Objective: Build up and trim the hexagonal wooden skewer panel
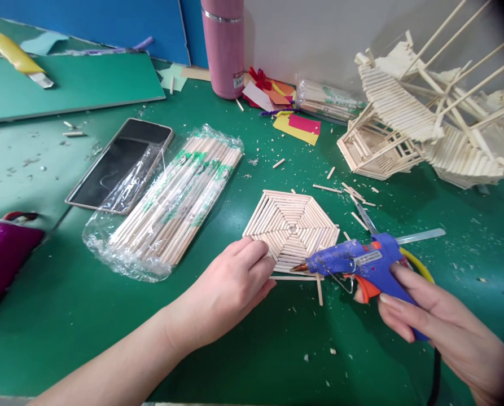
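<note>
A hexagonal panel of wooden sticks (294, 225) lies flat on the green table. My left hand (235, 282) is closed at the panel's lower left edge, and what its fingertips pinch is hidden. My right hand (429, 316) is wrapped round the handle of a blue glue gun (362, 259). The gun's copper tip points left over the panel's lower edge. A loose stick (294, 278) lies along that edge, and a short stick (320, 290) crosses near its right end. A clear glue stick (423, 235) sticks out of the gun's back.
A bag of sticks (171, 203) overlaps a phone (128, 152) at left. A stick structure (404, 124) stands at back right, a pink bottle (224, 45) at the back. A yellow cutter (17, 56) lies far left; metal tweezers (364, 214) lie behind the gun. Stick scraps surround the panel.
</note>
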`<state>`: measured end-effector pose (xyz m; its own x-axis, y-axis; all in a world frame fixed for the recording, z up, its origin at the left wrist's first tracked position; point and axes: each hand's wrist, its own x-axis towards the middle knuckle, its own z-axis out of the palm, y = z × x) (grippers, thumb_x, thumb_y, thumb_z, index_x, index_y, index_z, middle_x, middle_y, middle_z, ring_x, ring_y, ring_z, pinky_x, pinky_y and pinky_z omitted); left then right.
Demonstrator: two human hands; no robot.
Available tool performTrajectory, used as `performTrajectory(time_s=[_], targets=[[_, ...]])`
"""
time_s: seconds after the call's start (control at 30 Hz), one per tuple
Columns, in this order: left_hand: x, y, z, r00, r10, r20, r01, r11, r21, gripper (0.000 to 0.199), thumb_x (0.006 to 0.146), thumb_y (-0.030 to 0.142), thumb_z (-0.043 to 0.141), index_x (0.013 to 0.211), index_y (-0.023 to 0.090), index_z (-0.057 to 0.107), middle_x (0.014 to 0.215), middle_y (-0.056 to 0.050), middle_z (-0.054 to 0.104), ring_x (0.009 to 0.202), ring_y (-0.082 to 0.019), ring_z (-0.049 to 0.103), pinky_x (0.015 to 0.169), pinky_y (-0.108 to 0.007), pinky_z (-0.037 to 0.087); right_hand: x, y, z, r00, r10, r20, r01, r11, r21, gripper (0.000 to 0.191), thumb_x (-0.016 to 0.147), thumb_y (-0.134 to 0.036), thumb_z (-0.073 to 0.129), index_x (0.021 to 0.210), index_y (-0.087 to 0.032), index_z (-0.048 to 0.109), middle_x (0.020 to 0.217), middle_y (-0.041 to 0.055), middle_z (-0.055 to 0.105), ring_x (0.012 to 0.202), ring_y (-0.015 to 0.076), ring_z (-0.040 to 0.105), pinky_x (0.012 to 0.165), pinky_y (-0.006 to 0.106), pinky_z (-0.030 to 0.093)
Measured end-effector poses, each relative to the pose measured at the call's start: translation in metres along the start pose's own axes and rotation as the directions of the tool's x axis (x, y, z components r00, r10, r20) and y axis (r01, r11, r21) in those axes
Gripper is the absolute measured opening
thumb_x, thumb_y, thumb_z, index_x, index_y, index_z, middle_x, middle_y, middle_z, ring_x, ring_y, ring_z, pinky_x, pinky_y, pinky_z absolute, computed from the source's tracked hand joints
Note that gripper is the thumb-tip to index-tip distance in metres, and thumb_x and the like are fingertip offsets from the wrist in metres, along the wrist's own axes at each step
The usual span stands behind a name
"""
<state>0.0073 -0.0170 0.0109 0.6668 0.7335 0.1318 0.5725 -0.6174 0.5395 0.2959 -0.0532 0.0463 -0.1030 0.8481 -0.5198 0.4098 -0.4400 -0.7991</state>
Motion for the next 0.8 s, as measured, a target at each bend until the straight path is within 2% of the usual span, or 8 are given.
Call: performTrajectory(time_s=[0.1,0.33,0.5,0.67,0.8], targets=[[-0.0003,0.0,-0.0003,1.0,-0.003,0.0,0.003,1.0,0.001,0.016,0.088,0.015,0.04,0.095,0.013,0.055,0.086,-0.008,0.05,0.076,-0.019,0.045,0.067,-0.033,0.044,0.0006,-0.0006,0.0021,0.993,0.012,0.114,-0.012,1.0,-0.004,0.021,0.085,-0.037,0.052,0.103,-0.027,0.056,0.055,-0.0046,0.047,0.049,0.0122,0.045,0.049,0.025,0.043],[0.0003,0.0008,-0.0015,1.0,-0.008,0.009,0.008,1.0,0.001,0.016,0.088,0.015,0.04,0.094,0.013,0.055,0.086,-0.008,0.05,0.076,-0.019,0.045,0.067,-0.033,0.043,0.0024,0.0003,0.0081,0.991,-0.005,0.134,0.005,1.0,0.0,0.028,0.088,-0.037,0.046,0.115,-0.03,0.049,0.057,-0.0048,0.047,0.051,0.0119,0.043,0.05,0.025,0.042],[-0.0001,0.0007,-0.001,1.0,-0.005,0.007,0.005,1.0,0.001,0.016,0.088,0.015,0.041,0.094,0.013,0.055,0.086,-0.008,0.05,0.077,-0.019,0.045,0.067,-0.033,0.044,0.0025,-0.0001,0.0062,0.988,-0.04,0.148,0.039,0.999,0.012,0.017,0.089,-0.036,0.046,0.105,-0.031,0.052,0.057,-0.0057,0.047,0.05,0.0099,0.043,0.049,0.021,0.042],[-0.0001,0.0005,-0.0009,1.0,-0.008,0.01,0.008,1.0,0.003,0.016,0.088,0.016,0.04,0.094,0.013,0.055,0.087,-0.008,0.05,0.077,-0.019,0.046,0.068,-0.033,0.044,0.0021,-0.0026,0.0073,0.99,-0.046,0.131,0.046,0.999,0.009,0.018,0.089,-0.037,0.047,0.104,-0.03,0.053,0.057,-0.0054,0.048,0.05,0.0104,0.043,0.049,0.022,0.042],[0.0008,0.0005,-0.0015,1.0,-0.008,0.01,0.007,1.0,0.01,0.016,0.088,0.015,0.04,0.094,0.014,0.055,0.087,-0.008,0.05,0.077,-0.019,0.047,0.068,-0.033,0.044,0.0025,-0.0021,0.0065,0.992,-0.025,0.122,0.025,1.0,0.0,0.012,0.087,-0.036,0.048,0.088,-0.026,0.056,0.057,-0.0042,0.049,0.05,0.0112,0.044,0.049,0.023,0.043]])
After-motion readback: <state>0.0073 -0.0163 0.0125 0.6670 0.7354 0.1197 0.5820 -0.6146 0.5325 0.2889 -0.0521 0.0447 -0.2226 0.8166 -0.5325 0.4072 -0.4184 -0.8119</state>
